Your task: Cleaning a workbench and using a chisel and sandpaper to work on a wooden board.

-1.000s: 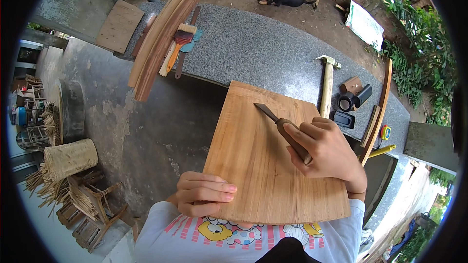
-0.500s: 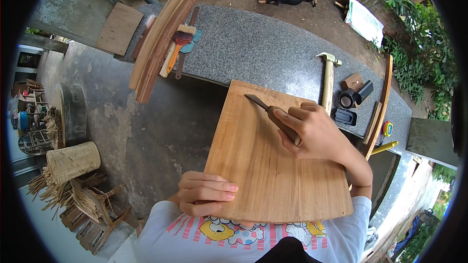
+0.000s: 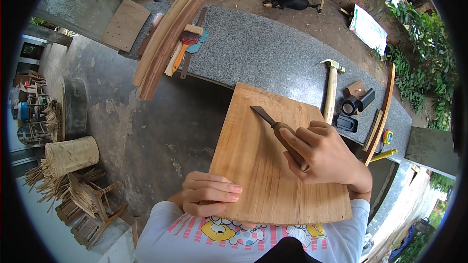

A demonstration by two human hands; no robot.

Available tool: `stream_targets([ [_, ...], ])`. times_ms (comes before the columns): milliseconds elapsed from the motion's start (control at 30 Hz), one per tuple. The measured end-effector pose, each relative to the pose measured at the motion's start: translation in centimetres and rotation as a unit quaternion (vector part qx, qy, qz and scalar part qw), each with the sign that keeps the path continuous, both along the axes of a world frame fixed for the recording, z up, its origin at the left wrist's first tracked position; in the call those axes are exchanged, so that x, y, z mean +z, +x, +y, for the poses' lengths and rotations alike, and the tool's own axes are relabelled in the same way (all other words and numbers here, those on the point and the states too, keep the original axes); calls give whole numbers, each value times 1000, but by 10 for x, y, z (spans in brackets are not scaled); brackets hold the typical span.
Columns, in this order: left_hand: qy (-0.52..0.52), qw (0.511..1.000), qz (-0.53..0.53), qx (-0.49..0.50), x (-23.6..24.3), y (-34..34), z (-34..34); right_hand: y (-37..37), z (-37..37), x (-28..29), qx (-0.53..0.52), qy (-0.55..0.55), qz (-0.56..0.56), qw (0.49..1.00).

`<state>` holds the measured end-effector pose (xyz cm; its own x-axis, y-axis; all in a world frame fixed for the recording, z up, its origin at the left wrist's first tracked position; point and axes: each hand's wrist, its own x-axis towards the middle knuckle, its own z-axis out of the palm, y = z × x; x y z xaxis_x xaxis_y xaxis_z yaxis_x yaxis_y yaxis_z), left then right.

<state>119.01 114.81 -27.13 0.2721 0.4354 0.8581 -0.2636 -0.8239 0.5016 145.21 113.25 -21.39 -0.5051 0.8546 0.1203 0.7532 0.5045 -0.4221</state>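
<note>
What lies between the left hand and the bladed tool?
Only a bare stretch of the wooden board lies between the left hand and the bladed tool, as the head view shows.

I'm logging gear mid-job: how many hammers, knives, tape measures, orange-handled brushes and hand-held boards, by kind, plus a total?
Hammer: 1
Knife: 1
Tape measure: 1
Orange-handled brush: 1
Hand-held board: 1
Total: 5

The right hand (image 3: 325,153) hides part of the handle (image 3: 283,139) of the knife (image 3: 263,115); the board (image 3: 273,192) covers some print (image 3: 217,230) on the shirt (image 3: 158,243).
</note>
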Motion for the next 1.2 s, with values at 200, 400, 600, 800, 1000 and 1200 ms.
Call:
stream_targets([
  [200,2,1000,-18,-1,-1,2,-2,3,22,-27,-30,-46,-22,998],
  [400,-1,1000,1,-10,-4,-4,1,3,-5,2,-29,-22,-26,999],
  [600,1,1000,-2,-15,-1,-4,1,16,5,-23,-106,-68,-8,992],
  [800,-3,1000,16,-26,-6,-8,10,40,-21,-10,-198,-75,107,971],
  [1000,36,997,49,-50,8,-25,34,65,-76,12,-314,19,170,934],
  [1200,25,998,14,-49,-22,-35,63,63,-111,2,-417,109,155,889],
])
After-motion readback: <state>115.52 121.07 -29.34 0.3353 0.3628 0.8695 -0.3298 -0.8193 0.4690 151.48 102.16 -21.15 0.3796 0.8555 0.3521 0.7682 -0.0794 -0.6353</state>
